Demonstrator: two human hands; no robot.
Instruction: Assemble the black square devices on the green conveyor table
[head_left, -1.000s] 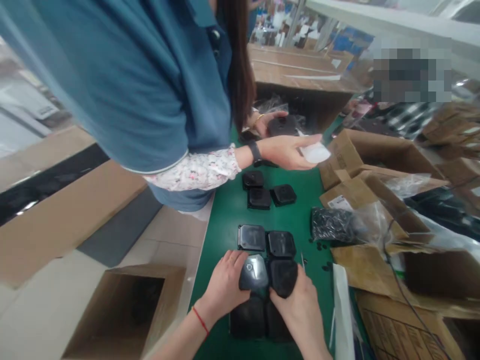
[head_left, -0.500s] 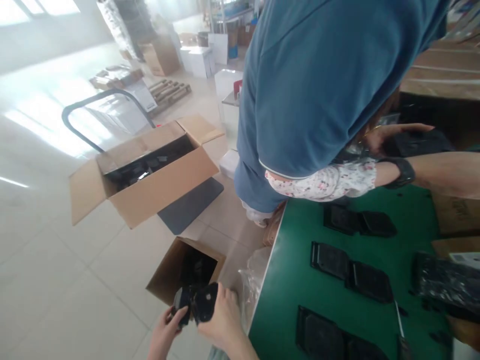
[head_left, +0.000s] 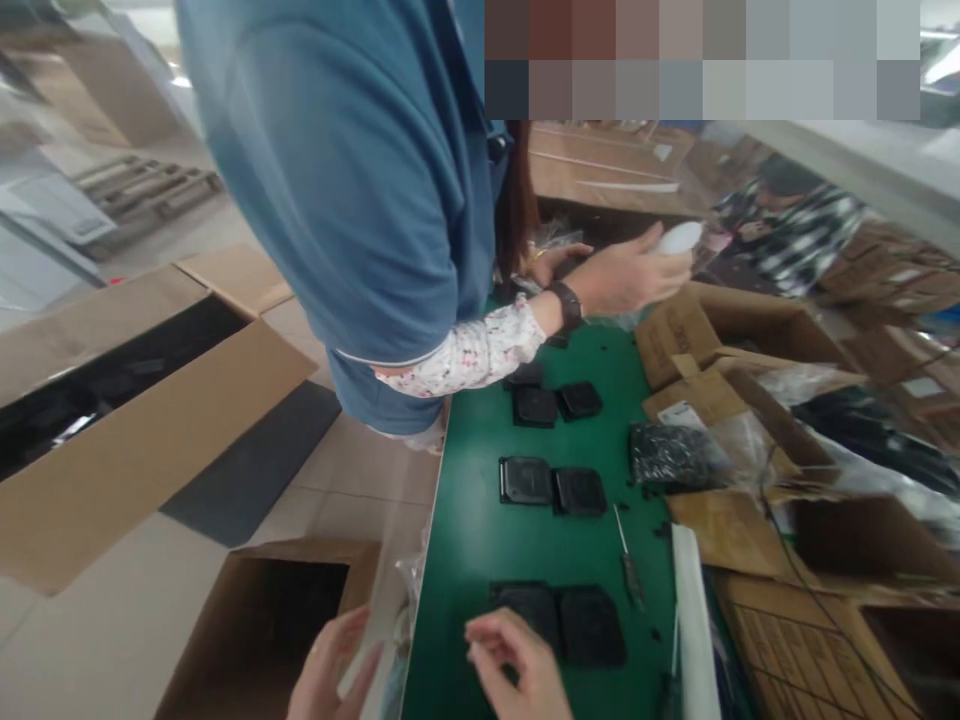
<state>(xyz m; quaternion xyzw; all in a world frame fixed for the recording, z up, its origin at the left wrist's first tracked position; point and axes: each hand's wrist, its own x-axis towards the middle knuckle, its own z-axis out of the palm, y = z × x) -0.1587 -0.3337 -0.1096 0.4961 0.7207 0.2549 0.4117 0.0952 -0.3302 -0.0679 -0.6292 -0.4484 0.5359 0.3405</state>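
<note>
My left hand is over the right edge of a cardboard box, its thumb and fingers apart and nothing between them. Low over the green table, my right hand has loosely curved fingers, the thumb tip near the fingertips, and no object visible in it. It partly covers a black square plastic part. Beside that part lies another black square part. More such parts, including one black part and its neighbour, lie farther up in pairs.
A co-worker in a blue shirt leans over the table, holding a white oval object. A screwdriver and a bagged black bundle lie to the right. Open cartons line the right side; a large open carton stands left.
The black parts held over the floor box are out of both hands. My right hand has moved over the table, and the view has turned right. The co-worker's arm now reaches out with a white object.
</note>
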